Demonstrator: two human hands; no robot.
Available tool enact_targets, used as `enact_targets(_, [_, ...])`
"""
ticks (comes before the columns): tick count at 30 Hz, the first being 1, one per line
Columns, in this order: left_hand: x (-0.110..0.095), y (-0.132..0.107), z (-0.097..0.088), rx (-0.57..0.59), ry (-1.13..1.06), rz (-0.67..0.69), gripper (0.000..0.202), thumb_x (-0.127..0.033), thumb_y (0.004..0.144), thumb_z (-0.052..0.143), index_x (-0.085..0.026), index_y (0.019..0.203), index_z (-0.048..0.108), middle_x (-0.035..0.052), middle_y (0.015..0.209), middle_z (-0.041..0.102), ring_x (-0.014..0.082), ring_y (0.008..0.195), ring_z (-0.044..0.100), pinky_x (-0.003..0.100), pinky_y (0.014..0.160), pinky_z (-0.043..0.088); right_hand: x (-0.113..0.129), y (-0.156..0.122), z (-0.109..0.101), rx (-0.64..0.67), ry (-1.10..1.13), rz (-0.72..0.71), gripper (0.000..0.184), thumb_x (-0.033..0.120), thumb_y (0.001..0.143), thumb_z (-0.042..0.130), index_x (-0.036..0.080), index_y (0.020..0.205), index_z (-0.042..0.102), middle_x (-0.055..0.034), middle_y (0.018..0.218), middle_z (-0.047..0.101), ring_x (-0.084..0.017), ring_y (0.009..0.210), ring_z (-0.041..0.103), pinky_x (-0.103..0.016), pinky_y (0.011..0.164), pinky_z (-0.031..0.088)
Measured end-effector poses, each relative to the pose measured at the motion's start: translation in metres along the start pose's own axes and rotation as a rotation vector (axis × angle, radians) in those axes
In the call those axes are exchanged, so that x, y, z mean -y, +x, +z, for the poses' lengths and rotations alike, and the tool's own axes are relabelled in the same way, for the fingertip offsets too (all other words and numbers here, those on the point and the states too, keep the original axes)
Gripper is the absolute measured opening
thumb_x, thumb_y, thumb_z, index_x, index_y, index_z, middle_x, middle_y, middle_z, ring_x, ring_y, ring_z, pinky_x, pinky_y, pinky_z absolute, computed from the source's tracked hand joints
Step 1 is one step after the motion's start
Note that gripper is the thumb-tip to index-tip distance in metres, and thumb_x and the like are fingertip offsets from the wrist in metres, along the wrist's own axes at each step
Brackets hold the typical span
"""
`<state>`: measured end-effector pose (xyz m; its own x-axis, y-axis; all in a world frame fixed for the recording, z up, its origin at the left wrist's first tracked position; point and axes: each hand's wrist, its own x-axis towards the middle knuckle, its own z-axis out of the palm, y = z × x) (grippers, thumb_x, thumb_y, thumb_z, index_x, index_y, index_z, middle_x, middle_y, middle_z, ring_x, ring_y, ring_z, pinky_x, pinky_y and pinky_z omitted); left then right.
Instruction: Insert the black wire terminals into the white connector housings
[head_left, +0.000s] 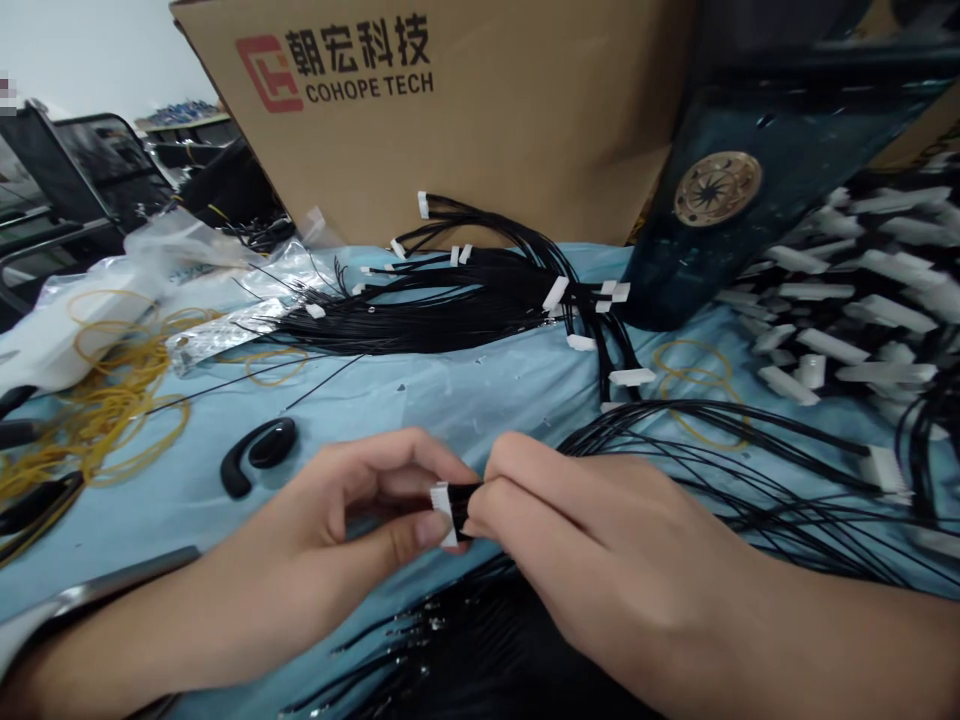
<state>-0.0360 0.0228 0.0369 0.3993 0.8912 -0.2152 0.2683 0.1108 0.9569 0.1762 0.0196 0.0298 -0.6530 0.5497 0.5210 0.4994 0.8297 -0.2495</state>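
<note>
Between my hands is a white multi-pin connector [445, 512] on a bundle of black wires. My left hand [375, 510] grips the connector, with the thumb on its near face and the fingers behind. My right hand [570, 530] pinches the black wires just right of the connector; its fingertips are partly hidden. From beyond my right hand, long black wires [720, 420] run right to another white connector [889, 472]. Below my hands lies a bundle of loose black wires [405, 640] with bare metal tips.
A cardboard box [480, 130] stands behind a pile of black wires [420, 315] on the blue cloth [480, 390]. A dark blue bottle [712, 200] and heaped connectors [855, 290] are at right. Yellow rubber bands [105, 430] and a black ear-hook earphone [259, 455] lie left.
</note>
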Motion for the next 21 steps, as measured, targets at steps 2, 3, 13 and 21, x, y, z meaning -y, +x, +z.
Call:
enact_targets(2, [-0.002,0.0,0.002,0.001,0.047,0.011,0.011,-0.018,0.085,0.075,-0.027,0.091,0.079,-0.0035,0.083,0.083,0.0155,0.08,0.077,0.017,0.07,0.06,0.0,-0.001,0.001,0.009,0.01,-0.02,0.038,-0.003,0.089,0.038,0.018,0.067,0.06,0.0004,0.064,0.054,-0.011,0.045,0.043,-0.028,0.037,0.03])
enact_targets(3, [-0.003,0.0,0.003,-0.006,0.066,0.007,0.011,-0.021,0.086,0.074,-0.027,0.095,0.078,-0.0034,0.086,0.084,0.0159,0.081,0.077,0.018,0.072,0.06,0.0,-0.001,0.001,0.008,-0.001,-0.02,0.038,-0.003,0.09,0.038,0.017,0.068,0.062,-0.0003,0.065,0.055,-0.012,0.047,0.044,-0.029,0.038,0.031])
enact_targets(13, [-0.002,0.004,0.002,-0.053,0.158,-0.009,0.02,-0.041,0.087,0.065,-0.029,0.1,0.074,-0.0012,0.077,0.076,0.022,0.073,0.073,0.027,0.064,0.059,0.01,-0.012,0.007,0.099,0.077,-0.089,0.035,0.022,0.106,0.054,0.018,0.073,0.064,-0.0014,0.072,0.062,-0.014,0.064,0.056,-0.025,0.056,0.045])
enact_targets(21, [0.004,0.005,0.001,-0.036,0.103,-0.046,0.023,-0.04,0.084,0.064,-0.026,0.101,0.071,-0.0024,0.082,0.079,0.0197,0.078,0.074,0.026,0.07,0.058,0.008,-0.01,0.0,0.158,0.216,0.093,0.021,0.02,0.099,0.069,0.013,0.079,0.067,-0.0016,0.077,0.067,-0.011,0.07,0.062,-0.02,0.062,0.048])
